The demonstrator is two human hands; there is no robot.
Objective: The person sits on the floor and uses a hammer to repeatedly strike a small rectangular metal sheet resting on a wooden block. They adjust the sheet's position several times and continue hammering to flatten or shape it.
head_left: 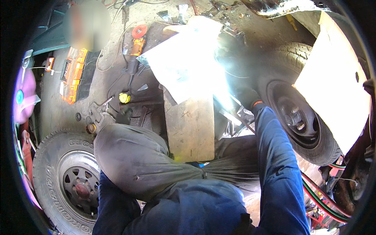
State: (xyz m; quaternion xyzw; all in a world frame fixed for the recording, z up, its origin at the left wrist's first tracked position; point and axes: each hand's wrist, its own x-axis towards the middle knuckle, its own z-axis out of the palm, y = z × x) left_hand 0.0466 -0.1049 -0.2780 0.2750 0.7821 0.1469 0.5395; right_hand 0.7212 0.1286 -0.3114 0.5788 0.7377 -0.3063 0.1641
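Metal strip (230, 116), pale and narrow: lying aslant just right of the wooden board, its far end toward the white glare (222, 76); position between board and right-hand wheel.

Right hand (249, 98): in a dark glove with orange cuff edge, just beside the strip, near the glare; blue sleeve (276, 145) reaching up from below. Fingers lost in dark and haze; cannot tell whether open, closed or gripping.

Left hand: behind or beyond the bent left knee (125, 143), not clearly made out; cannot tell the state of its fingers. Blue sleeve passing behind the leg.

Wooden board (190, 135): long, flat, set between the grey-trousered legs. White sheet (172, 70): overlapping the board's far end, partly washed out by light.

Floor, left: power tool (137, 47), orange and dark, with red disc; yellow round item (125, 98), kind unclear; orange case (74, 76) with see-through panels; black tyre (45, 178) on a slotted dark wheel, beside the left knee.

Right side: second wheel (295, 113), dark, tyre fitted; pale panel (333, 78), tilted, partly in front of the wheel; red and green hoses (323, 205), near the lower edge.
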